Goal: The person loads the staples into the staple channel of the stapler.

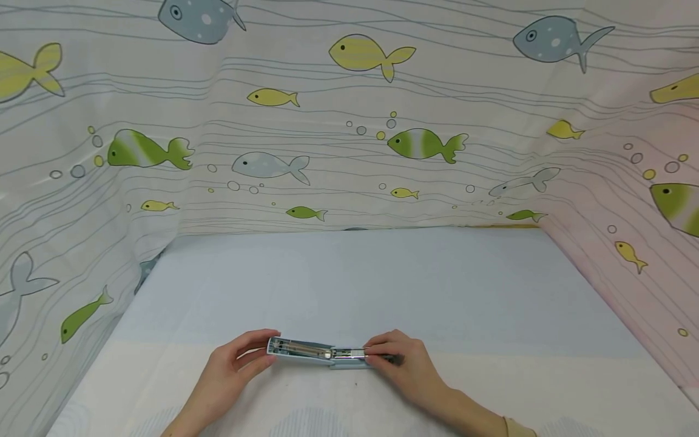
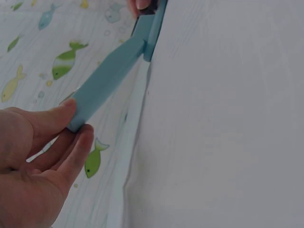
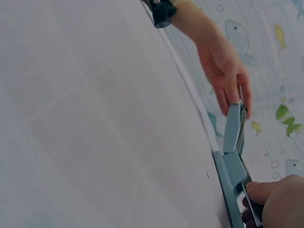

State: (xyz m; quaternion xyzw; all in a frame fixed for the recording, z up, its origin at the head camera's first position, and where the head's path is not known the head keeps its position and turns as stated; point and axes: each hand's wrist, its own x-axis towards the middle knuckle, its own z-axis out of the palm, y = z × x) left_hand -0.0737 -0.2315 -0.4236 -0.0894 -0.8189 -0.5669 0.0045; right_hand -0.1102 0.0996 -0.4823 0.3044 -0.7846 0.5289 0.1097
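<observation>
A light blue stapler is folded wide open, its two halves in nearly one line and its metal inside facing up. My left hand pinches the far left end of the top arm between thumb and fingers; the left wrist view shows the arm's smooth blue back slanting up from the base. At the other end my right hand grips the metal magazine side, thumb pressed on it in the right wrist view. The fingers cover part of the base and a dark piece there.
The table carries a pale cloth, bluish at the back and whitish in front. Fish-patterned curtains hang behind it and along both sides. A dark band with a small device sits on the left wrist.
</observation>
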